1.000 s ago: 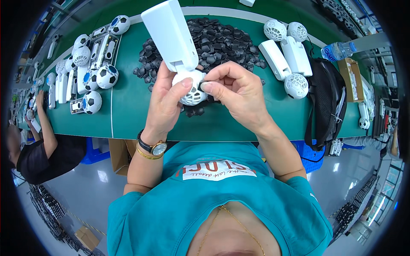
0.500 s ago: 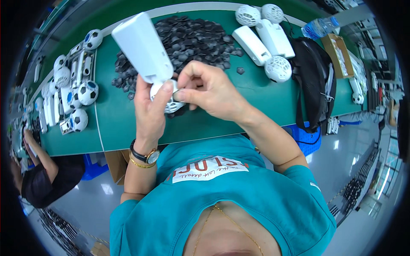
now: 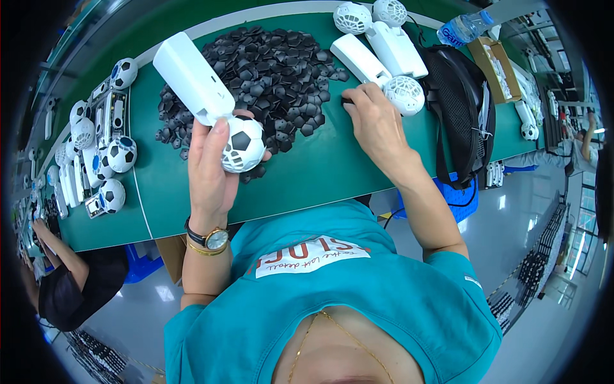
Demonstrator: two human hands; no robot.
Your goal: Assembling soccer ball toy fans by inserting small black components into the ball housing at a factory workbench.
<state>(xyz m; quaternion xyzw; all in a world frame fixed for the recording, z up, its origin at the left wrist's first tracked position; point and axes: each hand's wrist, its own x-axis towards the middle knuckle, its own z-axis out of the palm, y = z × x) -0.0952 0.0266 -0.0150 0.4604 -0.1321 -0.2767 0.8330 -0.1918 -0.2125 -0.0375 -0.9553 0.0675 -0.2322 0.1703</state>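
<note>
My left hand (image 3: 210,169) is wrapped around the neck of a white device with a long rounded body (image 3: 194,78) and a soccer-ball head (image 3: 244,144). Black pentagons fill some openings of the ball; white lattice shows at its lower side. The body tilts up to the left, over the heap of black pentagonal pieces (image 3: 268,77). Off to the right, my right hand (image 3: 377,125) rests low at the table, fingers drawn together on a dark piece (image 3: 347,101), partly hidden by the fingertips. It lies beside a white lattice ball (image 3: 404,95).
Other white devices (image 3: 361,57) with unfilled lattice balls lie at the back right. A black backpack (image 3: 455,115), a water bottle (image 3: 465,29) and a cardboard box (image 3: 495,70) stand farther right. Finished soccer-ball devices (image 3: 121,153) crowd the left. Another person (image 3: 80,275) sits at far left.
My right hand has left the ball and moved right to the lone dark piece on the table. The ball in my left hand has turned, showing its black pentagons. The view has shifted slightly.
</note>
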